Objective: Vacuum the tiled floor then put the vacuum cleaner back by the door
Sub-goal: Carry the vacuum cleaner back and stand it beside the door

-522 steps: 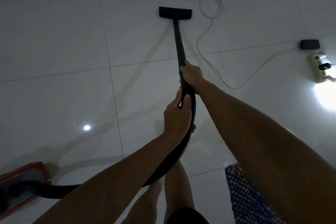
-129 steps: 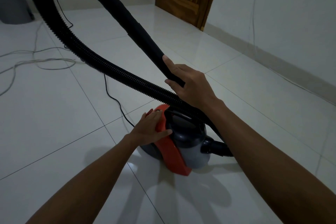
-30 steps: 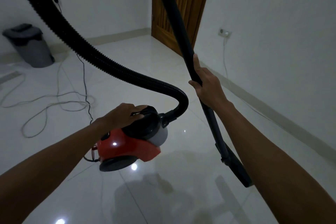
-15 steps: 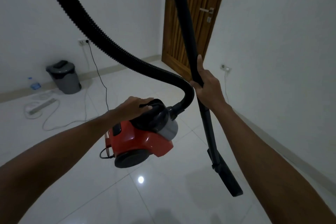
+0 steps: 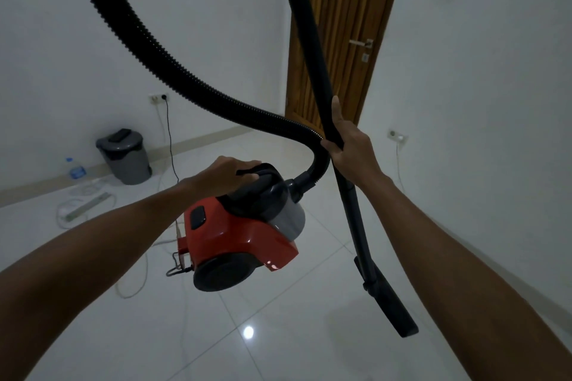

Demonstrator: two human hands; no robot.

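Left hand (image 5: pixel 230 175) curled round the carry handle of the red canister vacuum cleaner (image 5: pixel 244 233), raised above the tiled floor (image 5: pixel 278 343); right hand (image 5: pixel 349 145) clamped on its black wand (image 5: pixel 312 40), wooden door (image 5: pixel 343 25) behind

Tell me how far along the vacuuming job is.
Done, it seems: the nozzle is off the floor, so suction work looks finished, though cleanliness can't be judged. In hand: the left hand grips the handle of the vacuum, lifted clear of the tiles; the right hand holds the wand. Left: carry it to the door ahead and set it down.
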